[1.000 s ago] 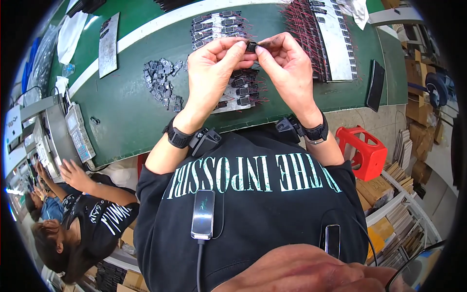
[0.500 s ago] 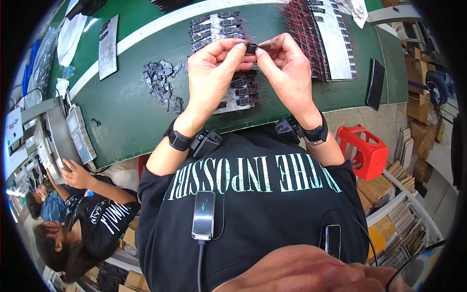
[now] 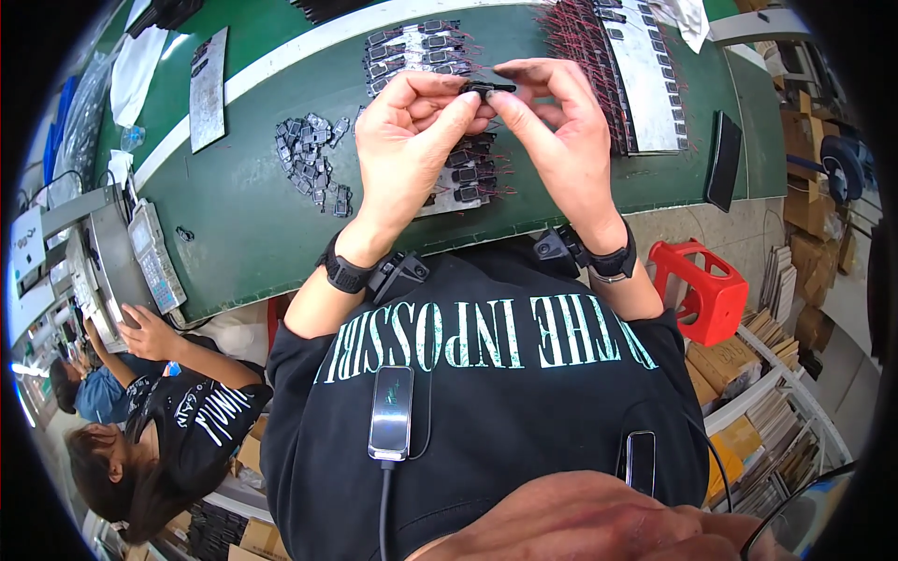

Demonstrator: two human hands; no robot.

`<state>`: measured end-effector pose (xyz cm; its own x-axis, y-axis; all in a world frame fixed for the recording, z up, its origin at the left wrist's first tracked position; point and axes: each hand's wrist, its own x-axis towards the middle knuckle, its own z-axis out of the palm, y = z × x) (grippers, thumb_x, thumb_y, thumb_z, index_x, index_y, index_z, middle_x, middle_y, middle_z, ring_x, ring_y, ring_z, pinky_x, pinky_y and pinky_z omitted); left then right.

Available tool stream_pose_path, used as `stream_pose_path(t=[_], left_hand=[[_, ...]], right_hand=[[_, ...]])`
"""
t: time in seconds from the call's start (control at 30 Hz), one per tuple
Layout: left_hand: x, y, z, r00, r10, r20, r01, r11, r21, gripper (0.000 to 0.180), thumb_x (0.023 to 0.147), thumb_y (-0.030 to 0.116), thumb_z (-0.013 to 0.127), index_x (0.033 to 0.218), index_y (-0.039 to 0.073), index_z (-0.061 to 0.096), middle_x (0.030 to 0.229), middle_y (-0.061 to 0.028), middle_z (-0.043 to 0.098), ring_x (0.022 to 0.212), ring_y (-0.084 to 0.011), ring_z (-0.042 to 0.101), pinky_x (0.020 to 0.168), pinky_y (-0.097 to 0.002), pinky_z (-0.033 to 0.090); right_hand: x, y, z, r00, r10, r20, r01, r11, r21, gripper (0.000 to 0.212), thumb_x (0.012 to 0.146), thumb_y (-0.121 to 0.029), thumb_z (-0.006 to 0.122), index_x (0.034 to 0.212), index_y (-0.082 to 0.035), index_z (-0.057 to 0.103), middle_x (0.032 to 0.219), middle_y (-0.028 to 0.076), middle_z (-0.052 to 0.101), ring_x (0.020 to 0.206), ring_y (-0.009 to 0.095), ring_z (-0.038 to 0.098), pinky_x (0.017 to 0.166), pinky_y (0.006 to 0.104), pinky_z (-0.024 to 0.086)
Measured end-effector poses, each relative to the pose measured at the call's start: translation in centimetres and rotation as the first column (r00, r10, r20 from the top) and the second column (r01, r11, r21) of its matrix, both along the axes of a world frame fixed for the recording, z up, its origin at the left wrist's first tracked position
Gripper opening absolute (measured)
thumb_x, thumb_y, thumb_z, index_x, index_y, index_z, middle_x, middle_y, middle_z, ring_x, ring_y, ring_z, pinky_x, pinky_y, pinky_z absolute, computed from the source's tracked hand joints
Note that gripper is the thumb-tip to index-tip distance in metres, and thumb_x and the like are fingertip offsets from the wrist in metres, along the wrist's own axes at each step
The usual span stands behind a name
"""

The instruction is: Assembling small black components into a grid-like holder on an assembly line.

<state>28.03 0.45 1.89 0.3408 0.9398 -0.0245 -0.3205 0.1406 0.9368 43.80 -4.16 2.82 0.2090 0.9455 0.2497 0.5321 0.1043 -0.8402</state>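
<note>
Small black part between the fingertips of both hands

From my end I see the left hand (image 3: 404,140) pinching a small black part (image 3: 489,87) between thumb and fingers. The right hand (image 3: 564,140) has its thumb against the near side of that part, with the index finger arched above and apart from it; I cannot tell whether its other fingers grip the piece. The part sits in the gap between the two hands, above the green counter (image 3: 267,248).

Just beyond and below the hands, I have a metal plate (image 3: 412,40) carrying rows of small black units with thin red wires, partly covered by the fingers. To the left of the left hand lies a loose pile of small dark pieces (image 3: 307,154), and farther left a narrow grey plate (image 3: 209,98). Right of the right hand, I make out a dense bundle of red wires (image 3: 582,51) beside a long pale plate (image 3: 645,105) edged with black units. Farther right, near the counter's end, lies a black phone-like slab (image 3: 722,162). Well left of the hands and nearer the body, a co-worker (image 3: 192,407) reaches toward a grey keypad device (image 3: 153,257)
</note>
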Motion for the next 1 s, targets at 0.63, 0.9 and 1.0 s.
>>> stream_pose_path(t=[0.63, 0.9, 1.0], left_hand=[[0.0, 0.1, -0.1, 0.99, -0.106, 0.097, 0.122, 0.977, -0.177, 0.019, 0.093, 0.002, 0.063, 0.11, -0.005, 0.058, 0.094, -0.0146, 0.071, 0.082, -0.0175, 0.071, 0.076, -0.0271, 0.06], [0.1, -0.1, -0.8, 0.984, -0.155, 0.09, 0.168, 0.972, -0.167, 0.02, 0.094, 0.002, 0.061, 0.113, -0.002, 0.06, 0.1, -0.0119, 0.069, 0.088, -0.0182, 0.071, 0.078, -0.0284, 0.061], [0.2, -0.3, -0.8, 0.983, -0.164, 0.086, 0.177, 0.967, -0.185, 0.02, 0.094, 0.003, 0.061, 0.113, -0.002, 0.06, 0.102, -0.0122, 0.068, 0.088, -0.0191, 0.071, 0.079, -0.0289, 0.061]], right_hand=[[0.8, -0.8, 0.4, 0.993, 0.114, 0.009, -0.114, 0.985, 0.126, 0.023, 0.085, -0.002, 0.07, 0.108, 0.0, 0.069, 0.101, 0.008, 0.066, 0.092, 0.017, 0.066, 0.083, 0.0273, 0.052], [1.1, -1.0, -0.6, 0.997, 0.072, 0.037, -0.078, 0.975, 0.209, 0.025, 0.08, -0.001, 0.073, 0.104, -0.003, 0.07, 0.096, 0.009, 0.067, 0.088, 0.021, 0.068, 0.077, 0.0297, 0.054], [1.5, -1.2, -0.9, 0.992, 0.078, 0.095, -0.096, 0.974, 0.203, 0.026, 0.081, -0.001, 0.073, 0.107, -0.002, 0.071, 0.101, 0.009, 0.067, 0.091, 0.018, 0.066, 0.081, 0.0286, 0.053]])
